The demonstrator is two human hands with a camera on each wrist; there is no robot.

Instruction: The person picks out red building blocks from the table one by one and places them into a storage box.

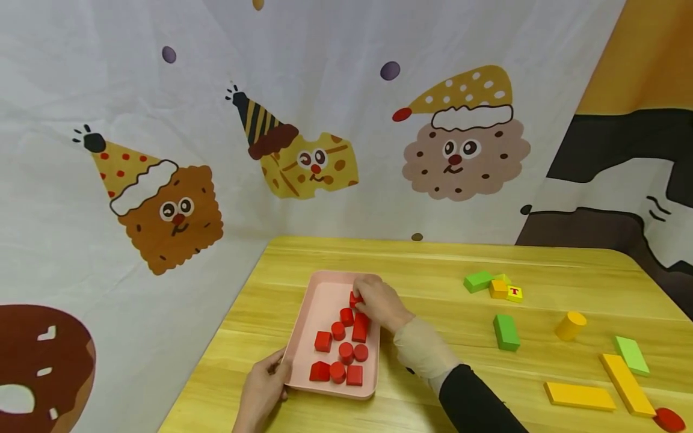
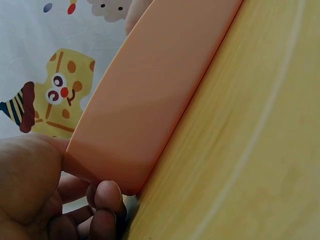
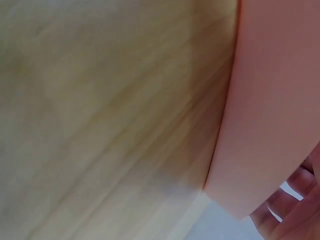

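A pink tray (image 1: 325,294) lies on the wooden table, holding several red blocks: cylinders, cubes, a long block (image 1: 360,328) and a peaked block (image 1: 319,371). My left hand (image 1: 261,385) grips the tray's near left corner. In the left wrist view, the thumb of that hand (image 2: 30,185) lies at the rim and curled fingers sit under the corner of the tray wall (image 2: 150,100). Over the tray's far right corner, my right hand (image 1: 381,300) pinches a small red block (image 1: 354,299), partly hidden by the fingers. The right wrist view shows only the tray's outer wall (image 3: 275,100) and some fingers (image 3: 285,205).
Right of the tray lie green blocks (image 1: 506,332), a yellow cylinder (image 1: 571,325), long yellow blocks (image 1: 579,396) and a red round piece (image 1: 669,419). Farther back, a small cluster includes a block marked T (image 1: 515,293). A printed cloth (image 1: 335,72) hangs behind the table.
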